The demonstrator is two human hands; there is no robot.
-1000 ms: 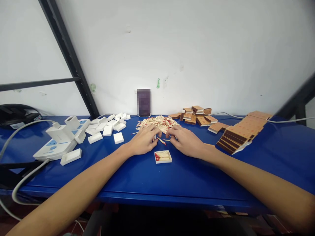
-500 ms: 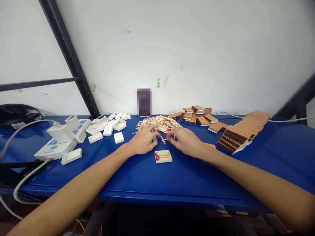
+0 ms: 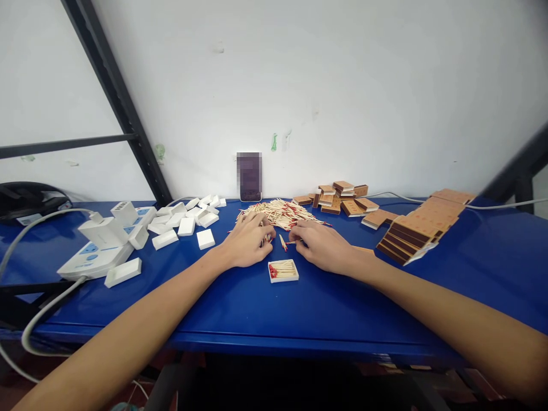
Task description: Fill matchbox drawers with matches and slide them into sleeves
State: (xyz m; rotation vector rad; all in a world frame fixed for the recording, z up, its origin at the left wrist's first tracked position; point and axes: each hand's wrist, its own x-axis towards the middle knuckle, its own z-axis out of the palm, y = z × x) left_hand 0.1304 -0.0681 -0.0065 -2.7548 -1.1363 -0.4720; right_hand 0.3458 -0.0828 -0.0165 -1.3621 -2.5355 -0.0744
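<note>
My left hand (image 3: 245,244) rests at the near left side of a heap of red-tipped matches (image 3: 287,213), its fingers curled over several matches. Facing it, my right hand (image 3: 322,244) has thumb and forefinger pinched on a match, whose red tip shows at the fingertips. Between both hands, a few loose matches (image 3: 283,243) lie on the blue table. Just in front of them is a white matchbox tray (image 3: 285,280), partly filled with matches, most of the visible heads toward its left end.
Several white matchbox trays (image 3: 186,226) lie scattered at left, beside a power strip (image 3: 96,261) with chargers. Brown matchbox sleeves (image 3: 342,205) are piled at back right, with a longer stack (image 3: 419,220) farther right. A phone (image 3: 250,180) leans on the wall.
My left fingers have drawn slightly away from the loose matches, opening a wider gap between the hands. My right hand has hardly moved. The view has shifted a little.
</note>
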